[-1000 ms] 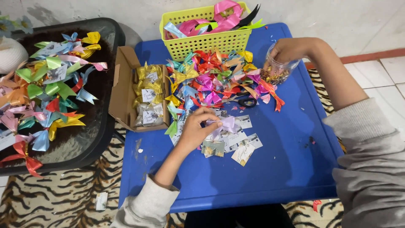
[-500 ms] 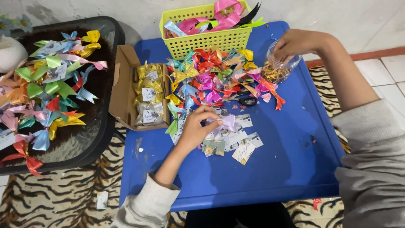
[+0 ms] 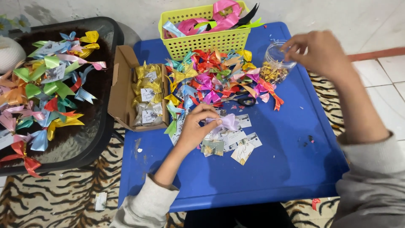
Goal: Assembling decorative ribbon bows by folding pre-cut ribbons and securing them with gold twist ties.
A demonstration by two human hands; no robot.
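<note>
One lilac bow pinched in left hand fingertips, just below ribbon pile. Right hand fingers bunched over clear jar w/ gold bits, right of pile; can't tell if holding anything.

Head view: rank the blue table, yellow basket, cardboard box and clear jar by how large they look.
1. Blue table, by far the largest.
2. Yellow basket and cardboard box look about alike; too close to rank.
3. Clear jar, smallest, under the right hand.
</note>
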